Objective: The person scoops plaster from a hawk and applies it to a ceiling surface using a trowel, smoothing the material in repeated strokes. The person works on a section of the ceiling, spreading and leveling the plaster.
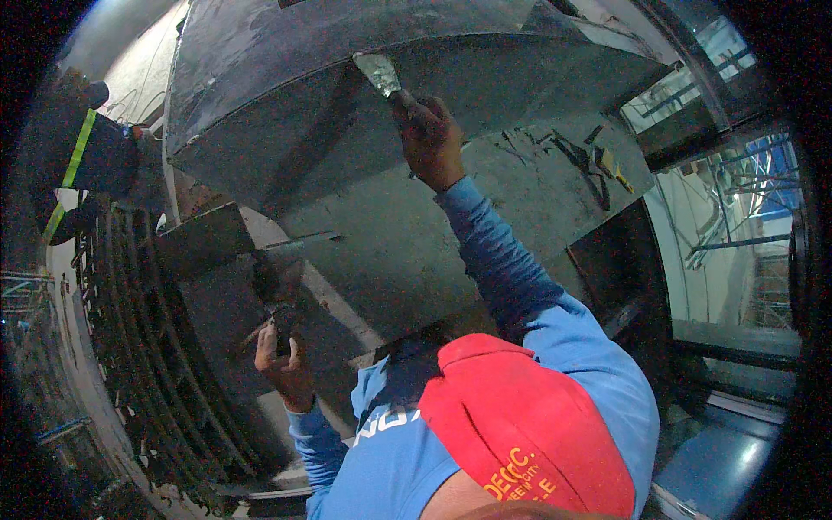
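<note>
My right hand (431,143) is closed round the handle of a putty knife (379,74). Its pale, smeared blade reaches up to the edge of a large grey panel (485,87). Lower left, my left hand (286,364) grips the dark handle of a wide-bladed scraper (282,270). The scraper's blade is dim and hard to separate from the dark background. Below the panel lies a grey, dusty ledge (407,234).
Dark metal strips (581,169) and a yellow-handled brush (614,172) lie on the ledge at right. A thin rod (303,240) lies farther left. Curved dark ribs (143,347) line the left side. Another person with reflective bands (95,165) is at far left. Scaffolding (737,199) shows at right.
</note>
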Motion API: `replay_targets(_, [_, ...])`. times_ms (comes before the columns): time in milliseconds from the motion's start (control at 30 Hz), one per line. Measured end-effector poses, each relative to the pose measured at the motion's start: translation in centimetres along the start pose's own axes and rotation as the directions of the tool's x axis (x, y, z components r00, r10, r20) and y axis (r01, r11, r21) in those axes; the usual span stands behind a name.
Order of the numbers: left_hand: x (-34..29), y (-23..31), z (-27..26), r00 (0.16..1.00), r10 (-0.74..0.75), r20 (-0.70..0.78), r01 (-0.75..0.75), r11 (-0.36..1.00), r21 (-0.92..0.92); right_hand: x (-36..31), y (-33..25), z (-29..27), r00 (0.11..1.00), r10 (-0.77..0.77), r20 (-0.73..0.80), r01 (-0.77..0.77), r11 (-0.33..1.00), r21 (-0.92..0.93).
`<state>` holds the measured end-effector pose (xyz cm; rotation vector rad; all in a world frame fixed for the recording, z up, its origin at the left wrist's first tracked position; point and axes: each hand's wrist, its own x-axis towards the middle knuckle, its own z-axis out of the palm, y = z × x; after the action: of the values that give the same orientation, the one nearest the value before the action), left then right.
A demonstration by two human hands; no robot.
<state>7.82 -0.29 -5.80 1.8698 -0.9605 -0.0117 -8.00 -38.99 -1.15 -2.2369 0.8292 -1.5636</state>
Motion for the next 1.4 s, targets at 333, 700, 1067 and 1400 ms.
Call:
replay_targets(333, [0.6,0.8,0.2,0.996,-0.027,0.087,0.03,0.999,-0.03,0.2,0.5,0.3,0.982,-0.142,-0.126,0.127,0.985,-0.117])
replay_targets(700, [1.3,1.6,0.5,0.999,-0.006,0.052,0.002,0.998,0.069,0.6,0.6,3.1,0.979,-0.182,-0.089,0.172,0.979,-0.107])
replay_targets(1067, [1.3,0.6,1.3,0.974,0.225,-0.021,-0.225,0.974,-0.011,0.4,1.9,5.9,0.993,-0.106,-0.06,0.116,0.97,0.213])
replay_targets(1400, [1.0,1.5,1.4,1.0,-0.014,-0.008,0.014,1.0,-0.015,0.6,0.3,6.1,0.976,-0.219,0.003,0.219,0.976,0.018])
